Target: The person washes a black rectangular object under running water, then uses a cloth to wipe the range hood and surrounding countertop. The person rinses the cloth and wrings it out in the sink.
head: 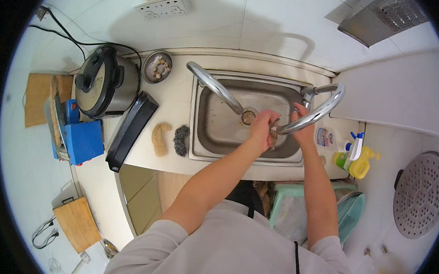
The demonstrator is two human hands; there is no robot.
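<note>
My left hand is over the right part of a stainless steel sink, its fingers closed around a small brownish, wet-looking piece. I cannot tell what the piece is, since the chrome faucet spout partly covers it. On the sink's right side my right hand is raised beside the faucet base. The spout crosses in front of this hand, so whether its fingers grip the faucet handle is unclear. The drain strainer lies just left of my left hand.
Another curved chrome pipe arches over the sink. Left of it are a steel wool scourer, a tan scrubber, a metal bowl with small pieces, a black tray-like box and an electric pressure cooker. Cleaner bottles stand right.
</note>
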